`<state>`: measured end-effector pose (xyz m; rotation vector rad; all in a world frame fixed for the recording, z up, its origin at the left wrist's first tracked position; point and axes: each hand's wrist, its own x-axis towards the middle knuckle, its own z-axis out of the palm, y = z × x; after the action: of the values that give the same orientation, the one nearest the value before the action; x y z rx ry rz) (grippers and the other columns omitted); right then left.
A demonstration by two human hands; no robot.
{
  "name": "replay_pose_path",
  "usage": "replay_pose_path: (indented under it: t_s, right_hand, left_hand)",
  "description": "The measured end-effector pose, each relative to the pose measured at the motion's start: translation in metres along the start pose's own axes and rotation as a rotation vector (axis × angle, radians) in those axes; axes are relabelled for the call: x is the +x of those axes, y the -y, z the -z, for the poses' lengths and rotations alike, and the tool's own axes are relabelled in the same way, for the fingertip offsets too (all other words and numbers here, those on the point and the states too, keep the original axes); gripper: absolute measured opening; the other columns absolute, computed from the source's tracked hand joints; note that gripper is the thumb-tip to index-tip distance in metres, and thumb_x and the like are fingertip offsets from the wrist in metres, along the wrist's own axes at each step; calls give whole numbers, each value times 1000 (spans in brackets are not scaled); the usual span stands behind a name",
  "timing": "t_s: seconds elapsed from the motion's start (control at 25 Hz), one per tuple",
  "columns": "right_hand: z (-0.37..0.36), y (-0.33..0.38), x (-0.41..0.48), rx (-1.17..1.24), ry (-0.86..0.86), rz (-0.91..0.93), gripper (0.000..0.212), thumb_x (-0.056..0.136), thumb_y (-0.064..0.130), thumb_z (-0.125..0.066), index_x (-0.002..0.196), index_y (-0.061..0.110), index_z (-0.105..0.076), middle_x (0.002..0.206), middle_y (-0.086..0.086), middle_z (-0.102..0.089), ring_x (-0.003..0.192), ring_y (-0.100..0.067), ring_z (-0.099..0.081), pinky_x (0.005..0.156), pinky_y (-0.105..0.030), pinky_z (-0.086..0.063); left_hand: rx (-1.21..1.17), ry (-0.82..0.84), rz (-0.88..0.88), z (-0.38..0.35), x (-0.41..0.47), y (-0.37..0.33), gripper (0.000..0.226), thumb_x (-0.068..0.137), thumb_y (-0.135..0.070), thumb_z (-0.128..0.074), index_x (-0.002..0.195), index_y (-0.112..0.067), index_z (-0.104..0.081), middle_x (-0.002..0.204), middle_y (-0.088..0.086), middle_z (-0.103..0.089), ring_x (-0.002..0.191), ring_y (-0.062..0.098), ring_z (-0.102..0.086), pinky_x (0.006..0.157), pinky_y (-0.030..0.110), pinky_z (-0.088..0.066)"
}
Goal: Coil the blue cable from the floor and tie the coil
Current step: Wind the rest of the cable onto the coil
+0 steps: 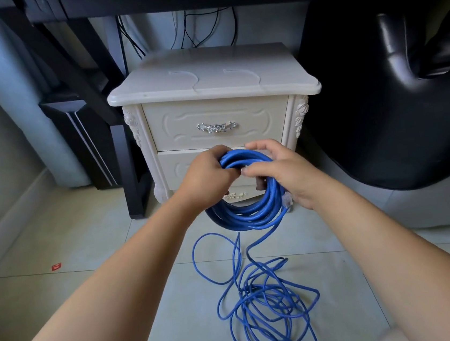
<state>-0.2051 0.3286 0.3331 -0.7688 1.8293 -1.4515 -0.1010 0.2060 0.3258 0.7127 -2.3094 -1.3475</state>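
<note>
Coil [251, 212]: being held up before the white nightstand [209, 88].
Left hand [205, 181]: being clamped round the coil's top.
Right hand [283, 175]: being wrapped round the coil's right side.
Loose cable [267, 305]: being left tangled on the tiled floor [72, 243].

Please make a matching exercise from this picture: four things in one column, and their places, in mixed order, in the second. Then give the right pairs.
Column A
1. coiled part of the blue round cable
2. loose part of the blue cable
3. small red scrap
4. ornate silver metal handle

Column B
a. on the white cabinet's upper drawer
b. held by the left hand and the right hand
c. alone on the pale floor tiles, far left
d. tangled on the tiles between the forearms

Pairs: 1-b, 2-d, 3-c, 4-a
</note>
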Motion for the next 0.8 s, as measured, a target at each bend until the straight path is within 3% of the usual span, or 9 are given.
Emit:
replay_pose_path:
  t_s: [0.12, 0.2, 0.28, 0.32, 0.44, 0.56, 0.68, 0.8]
  right_hand:
    - [8, 0, 2, 261, 130, -37, 50, 82, 52, -67, 125, 26, -60, 104, -1, -71, 92, -16, -69, 97, -41, -53]
    - [11, -2, 3, 331, 224, -59, 76, 69, 73, -65, 128, 25, -60, 123, -5, -64, 113, -22, -64, 102, -45, -48]
    - [10, -8, 3, 418, 289, -61, 107, 48, 74, -79, 139, 23, -51, 135, -12, -56, 124, -29, -57, 104, -48, -46]
    - [7, -11, 2, 477, 298, -53, 108, 44, 66, -86, 138, 25, -51, 135, -15, -56, 123, -30, -58, 100, -49, -49]
    - [-11, -16, -1, 559, 186, -30, 81, 61, 24, -90, 133, 23, -52, 103, -12, -66, 98, -26, -69, 83, -43, -58]
    - [-22, -19, 1, 507, -71, -31, 41, 81, 0, -72, 118, 11, -58, 88, -10, -65, 81, -27, -70, 86, -45, -56]
    - [-18, -20, 5, 416, -260, -59, 26, 81, -8, -58, 95, 13, -59, 71, -6, -58, 56, -20, -67, 72, -39, -55]
    - [-9, -18, 6, 206, -332, -21, 14, 84, 1, -58, 87, 15, -58, 59, -4, -55, 51, -21, -64, 54, -31, -53]
  left_hand:
    - [-92, -91, 41, 1, 4, 2, 7, 91, -16, -61, 98, -14, -65, 75, 2, -60, 64, 15, -54, 53, 27, -52]
    - [-239, -158, 128, 1, 4, 1, 5, 92, -16, -61, 96, -17, -64, 69, -2, -52, 61, 13, -49, 56, 27, -49]
    - [-385, -247, 221, 3, 4, -1, 6, 92, -16, -60, 89, -21, -62, 66, -3, -47, 59, 13, -45, 59, 29, -50]
    - [-450, -291, 259, 3, 4, -1, 9, 92, -15, -60, 85, -22, -60, 67, -2, -45, 59, 14, -44, 61, 31, -50]
    - [-611, -354, 325, 0, 3, 0, 13, 91, -12, -59, 80, -18, -57, 67, 1, -41, 59, 15, -41, 65, 35, -47]
    - [-650, -289, 307, -9, -1, -1, 10, 92, -11, -59, 85, -18, -57, 69, 1, -41, 61, 15, -41, 64, 31, -50]
    - [-604, -166, 287, -15, -5, 1, 12, 90, -8, -64, 97, -13, -56, 74, 2, -49, 64, 14, -50, 69, 31, -55]
    - [-480, 5, 294, -4, -3, 5, 33, 82, -17, -74, 111, -16, -59, 86, 3, -64, 83, 18, -64, 86, 39, -51]
